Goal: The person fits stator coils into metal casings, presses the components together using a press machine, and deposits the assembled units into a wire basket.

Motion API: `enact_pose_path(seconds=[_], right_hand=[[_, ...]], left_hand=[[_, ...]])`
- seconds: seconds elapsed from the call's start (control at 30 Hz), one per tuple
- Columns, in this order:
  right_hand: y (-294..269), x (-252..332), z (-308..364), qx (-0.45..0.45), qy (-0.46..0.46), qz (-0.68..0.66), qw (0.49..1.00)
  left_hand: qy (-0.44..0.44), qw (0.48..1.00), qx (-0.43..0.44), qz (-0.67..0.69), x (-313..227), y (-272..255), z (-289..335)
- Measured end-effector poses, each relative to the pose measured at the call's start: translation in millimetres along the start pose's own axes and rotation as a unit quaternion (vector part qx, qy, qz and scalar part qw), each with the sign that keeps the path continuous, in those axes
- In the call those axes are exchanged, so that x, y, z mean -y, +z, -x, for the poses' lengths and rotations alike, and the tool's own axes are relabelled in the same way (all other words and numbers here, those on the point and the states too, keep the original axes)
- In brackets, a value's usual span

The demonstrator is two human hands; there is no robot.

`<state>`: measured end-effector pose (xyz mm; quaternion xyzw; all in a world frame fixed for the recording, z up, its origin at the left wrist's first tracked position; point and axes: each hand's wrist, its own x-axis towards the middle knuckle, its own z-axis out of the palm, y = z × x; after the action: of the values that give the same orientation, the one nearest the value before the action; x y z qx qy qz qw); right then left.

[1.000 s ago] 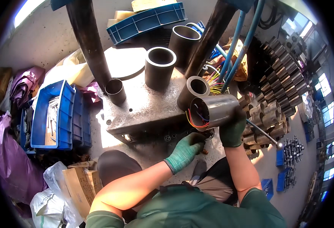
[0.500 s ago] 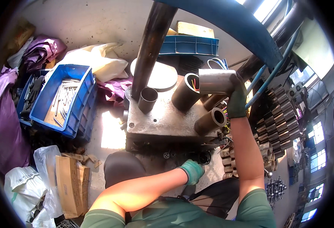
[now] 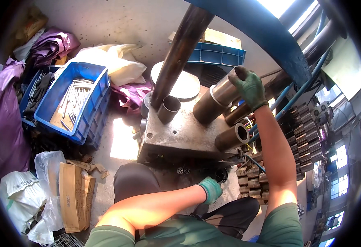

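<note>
My right hand (image 3: 251, 90), in a green glove, grips the upper end of a smooth silvery metal tube (image 3: 225, 89). The tube leans over a wider dark cylinder (image 3: 207, 108) on the machine table, and its lower end meets that cylinder's mouth at a pale ring. How far it goes inside, I cannot tell. My left hand (image 3: 211, 190), also gloved in green, is closed low in front of my lap, below the table's front edge. Its curled fingers hide whatever may be in them.
On the metal machine table (image 3: 176, 138) stand a short open tube (image 3: 169, 109) and a thick-walled tube (image 3: 232, 137). A dark steel column (image 3: 182, 55) and a blue frame (image 3: 267, 31) rise over it. Blue bins (image 3: 71, 103) with metal rods stand left; stacked metal cylinders (image 3: 301, 136) lie right.
My right hand has tilted the silvery tube from lying sideways to slanting down, bringing its lower end onto the dark cylinder's mouth. My left hand has stayed nearly in place. The view has shifted slightly.
</note>
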<state>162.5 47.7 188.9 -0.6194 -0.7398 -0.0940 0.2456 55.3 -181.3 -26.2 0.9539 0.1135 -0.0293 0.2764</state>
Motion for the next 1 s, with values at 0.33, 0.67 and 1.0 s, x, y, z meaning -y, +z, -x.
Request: enact_pose_path(seconds=[0.33, 0.67, 1.0], right_hand=[[-12, 18, -13, 0.075, 0.017, 0.164, 0.983], [-101, -35, 98, 0.049, -0.256, 0.108, 0.959], [-207, -88, 363, -0.053, 0.09, 0.164, 0.981]], left_hand=[[-0.007, 1.0, 0.002, 0.0, 1, 11, -5], [-0.007, 1.0, 0.025, -0.008, 5, -3, 11], [-0.023, 1.0, -0.014, -0.013, 0, -20, 19]])
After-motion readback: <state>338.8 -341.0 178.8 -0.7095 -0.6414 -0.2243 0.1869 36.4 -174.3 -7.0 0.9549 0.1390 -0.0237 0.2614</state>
